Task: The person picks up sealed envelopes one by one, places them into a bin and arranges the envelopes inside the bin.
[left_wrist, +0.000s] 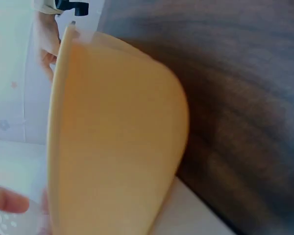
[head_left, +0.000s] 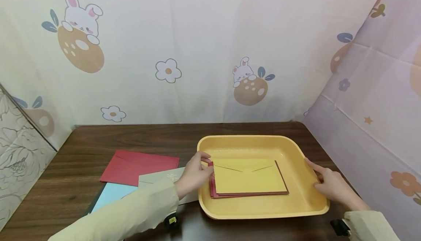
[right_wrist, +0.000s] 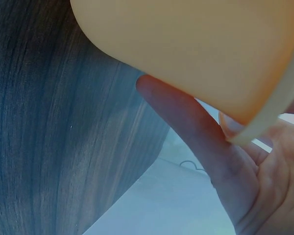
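A yellow envelope [head_left: 246, 179] lies flap side up on several red envelopes [head_left: 213, 190] in a yellow tray [head_left: 263, 211]. My left hand [head_left: 195, 173] reaches over the tray's left rim, its fingertips at the left edge of the stack. In the left wrist view, a finger [left_wrist: 10, 200] stands apart from the tray wall [left_wrist: 112, 122]; the other fingers are mostly hidden behind the rim. My right hand [head_left: 333, 186] holds the tray's right rim. The right wrist view shows one finger [right_wrist: 181, 117] along the outside of the tray wall [right_wrist: 186, 44].
Left of the tray, a red envelope [head_left: 138, 166], a pale grey-green envelope [head_left: 158, 177] and a light blue envelope [head_left: 112, 193] overlap on the dark wooden table [head_left: 59, 182]. Printed cloth [head_left: 204, 102] hangs behind the table, with more along the right side.
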`<state>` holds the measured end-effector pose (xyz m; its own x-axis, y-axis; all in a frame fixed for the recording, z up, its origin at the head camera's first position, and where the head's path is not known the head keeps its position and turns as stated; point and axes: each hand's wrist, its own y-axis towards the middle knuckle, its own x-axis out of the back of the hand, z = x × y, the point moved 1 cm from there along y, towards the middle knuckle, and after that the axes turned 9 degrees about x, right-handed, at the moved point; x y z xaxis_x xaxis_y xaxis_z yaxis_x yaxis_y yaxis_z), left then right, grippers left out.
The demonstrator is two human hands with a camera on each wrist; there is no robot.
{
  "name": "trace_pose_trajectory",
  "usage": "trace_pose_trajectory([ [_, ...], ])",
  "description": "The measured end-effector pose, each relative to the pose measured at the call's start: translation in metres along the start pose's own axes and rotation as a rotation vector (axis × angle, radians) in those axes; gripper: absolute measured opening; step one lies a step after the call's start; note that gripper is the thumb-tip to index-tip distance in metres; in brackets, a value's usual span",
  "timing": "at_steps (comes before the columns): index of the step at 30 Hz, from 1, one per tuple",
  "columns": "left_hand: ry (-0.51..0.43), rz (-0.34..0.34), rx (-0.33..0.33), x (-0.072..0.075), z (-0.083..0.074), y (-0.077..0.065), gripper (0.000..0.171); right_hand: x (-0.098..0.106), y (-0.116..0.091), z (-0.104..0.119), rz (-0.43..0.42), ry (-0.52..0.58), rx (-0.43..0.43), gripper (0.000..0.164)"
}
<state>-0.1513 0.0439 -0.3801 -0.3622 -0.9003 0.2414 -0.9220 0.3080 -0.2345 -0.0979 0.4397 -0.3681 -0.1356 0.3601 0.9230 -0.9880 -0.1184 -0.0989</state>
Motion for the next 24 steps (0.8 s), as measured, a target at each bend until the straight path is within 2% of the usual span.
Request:
trace_pose_trajectory([
  [5,-0.133,-0.102,-0.010,0.012,0.014,-0.004,0.031,0.000,0.001,0.000,0.005,0.002,0.004,0.076],
  [9,-0.139,-0.183,-0.001,0.026,0.026,-0.009,0.024,0.000,0.002,0.000,0.013,0.001,0.007,0.076],
  [13,-0.090,-0.237,0.019,0.042,0.038,-0.014,0.021,0.000,0.001,-0.001,0.003,-0.005,0.005,0.077],
  [16,-0.038,-0.253,0.042,0.054,0.046,-0.020,0.022,0.000,0.000,-0.001,-0.006,-0.010,0.003,0.077],
  [21,0.094,-0.247,0.096,0.074,0.055,-0.036,0.025,0.000,0.000,-0.001,-0.002,-0.004,0.005,0.076],
  [24,0.196,-0.217,0.117,0.088,0.059,-0.045,0.024,0.001,-0.001,-0.001,0.001,-0.007,0.002,0.077],
])
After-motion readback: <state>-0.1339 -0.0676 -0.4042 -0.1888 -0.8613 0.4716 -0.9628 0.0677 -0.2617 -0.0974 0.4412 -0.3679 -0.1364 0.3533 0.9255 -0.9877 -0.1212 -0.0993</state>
